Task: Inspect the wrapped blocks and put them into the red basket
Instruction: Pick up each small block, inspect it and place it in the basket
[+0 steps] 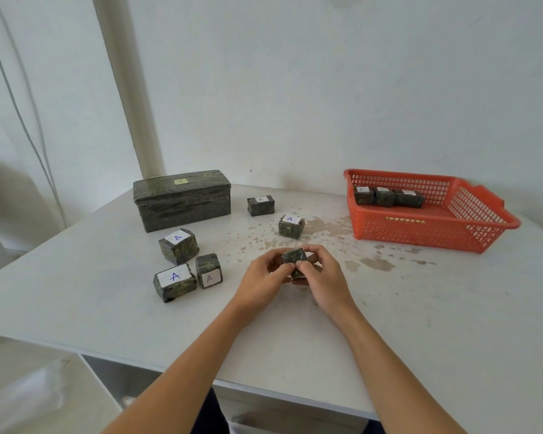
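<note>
Red basket (pixel 433 234): 3 | table (pixel 389 324): 5 small | left grip (pixel 261 278), right grip (pixel 325 277): 1 block (pixel 293 257)

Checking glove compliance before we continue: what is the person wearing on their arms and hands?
The left hand and right hand are bare: no gloves, no watch or bands at the wrists. The left forearm and right forearm show no sleeves up to the frame edge.

both forearms reach forward, left hand (pixel 263 276) and right hand (pixel 324 277) meeting, together pinching one wrapped block (pixel 293 256).
</note>
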